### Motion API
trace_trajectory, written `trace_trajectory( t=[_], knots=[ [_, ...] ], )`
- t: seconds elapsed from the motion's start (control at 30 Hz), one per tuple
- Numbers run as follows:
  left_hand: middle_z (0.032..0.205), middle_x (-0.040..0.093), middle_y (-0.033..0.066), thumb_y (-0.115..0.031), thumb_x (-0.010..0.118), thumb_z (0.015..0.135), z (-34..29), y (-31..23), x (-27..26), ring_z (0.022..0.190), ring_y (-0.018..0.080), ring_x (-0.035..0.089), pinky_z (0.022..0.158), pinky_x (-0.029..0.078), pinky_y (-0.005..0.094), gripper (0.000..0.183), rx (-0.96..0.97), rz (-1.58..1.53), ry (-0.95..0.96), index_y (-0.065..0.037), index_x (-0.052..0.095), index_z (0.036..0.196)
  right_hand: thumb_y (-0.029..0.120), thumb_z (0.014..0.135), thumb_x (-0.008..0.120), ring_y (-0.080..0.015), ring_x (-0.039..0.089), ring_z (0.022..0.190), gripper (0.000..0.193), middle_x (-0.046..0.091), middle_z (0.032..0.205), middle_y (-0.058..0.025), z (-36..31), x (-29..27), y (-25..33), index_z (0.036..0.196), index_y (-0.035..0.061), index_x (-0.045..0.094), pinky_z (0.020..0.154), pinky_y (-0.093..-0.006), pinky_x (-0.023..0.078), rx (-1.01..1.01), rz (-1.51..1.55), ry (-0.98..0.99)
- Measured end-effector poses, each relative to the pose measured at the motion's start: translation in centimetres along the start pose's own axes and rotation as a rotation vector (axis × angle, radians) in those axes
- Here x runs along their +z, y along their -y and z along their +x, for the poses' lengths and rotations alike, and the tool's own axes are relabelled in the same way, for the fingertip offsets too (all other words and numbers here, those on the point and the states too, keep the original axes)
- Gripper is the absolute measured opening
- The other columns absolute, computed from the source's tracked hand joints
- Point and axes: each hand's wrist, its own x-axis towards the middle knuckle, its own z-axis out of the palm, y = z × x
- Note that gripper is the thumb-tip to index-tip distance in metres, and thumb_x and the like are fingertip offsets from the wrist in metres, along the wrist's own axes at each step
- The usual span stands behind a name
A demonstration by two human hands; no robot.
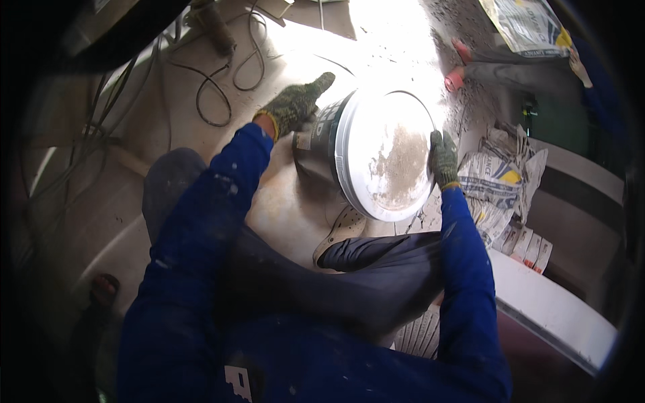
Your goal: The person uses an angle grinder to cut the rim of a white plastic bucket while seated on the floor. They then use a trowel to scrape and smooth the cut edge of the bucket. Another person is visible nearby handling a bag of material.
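Observation:
A dark bucket [316, 149] with a white lid [384, 158] is tilted in front of me, its lid facing right and up toward me. Greyish-brown dust or dried residue marks the lid. My left hand [295, 107], in a dark green knit glove, is at the bucket's left side near the base; one digit sticks out and the others curl against the bucket, partly hidden. My right hand [444, 158], gloved alike, holds the lid's right rim, fingers along the edge.
Loose cables [213, 101] lie on the floor at the upper left. Crumpled printed bags [494, 171] are piled at the right, near a white ledge [554, 305]. At the upper right another person's hand [579, 67] holds a bag [524, 27]. My shoe [344, 232] is just below the bucket.

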Motion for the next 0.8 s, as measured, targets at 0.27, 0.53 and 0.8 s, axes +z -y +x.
trace_trajectory(
  t=[0.27, 0.53, 0.8],
  knots=[
    [0.084, 0.066, 0.0071, -0.037, 0.062, 0.103, 3.2, 3.4, 3.7, 0.072, 0.0166, 0.060, 0.066, 0.053, 0.0296, 0.037, 1.039, 0.642, 0.232, -0.002, 0.066, 0.115, 0.025, 0.104, 0.048, -0.0432, 0.062, 0.116, 0.036, 0.066, 0.124, -0.0258, 5.5, 1.5, -1.4, 0.132, 0.0112, 0.064, 0.103, -0.0491, 0.048, -0.145, -0.015, -0.117],
    [0.096, 0.071, 0.0069, -0.051, 0.048, 0.101, 16.0, 3.1, -15.6, 0.088, 0.0229, 0.067, 0.070, 0.054, 0.0384, 0.053, 0.523, 0.872, -0.829, -0.006, 0.070, 0.115, 0.021, 0.105, 0.041, -0.0425, 0.057, 0.125, 0.041, 0.062, 0.136, -0.0206, 4.3, 1.8, -2.0, 0.141, 0.0094, 0.057, 0.108, -0.0505, 0.045, -0.179, -0.075, -0.059],
    [0.130, 0.069, 0.0097, -0.064, 0.058, 0.093, 15.6, 0.1, -21.4, 0.115, 0.0292, 0.070, 0.088, 0.057, 0.0452, 0.070, -0.074, 0.746, -1.230, -0.007, 0.063, 0.133, 0.029, 0.108, 0.039, -0.0435, 0.051, 0.136, 0.047, 0.053, 0.146, -0.0278, 4.9, 4.0, -2.7, 0.147, 0.0066, 0.052, 0.115, -0.0483, 0.040, 0.000, -0.016, 0.045]
  ],
)
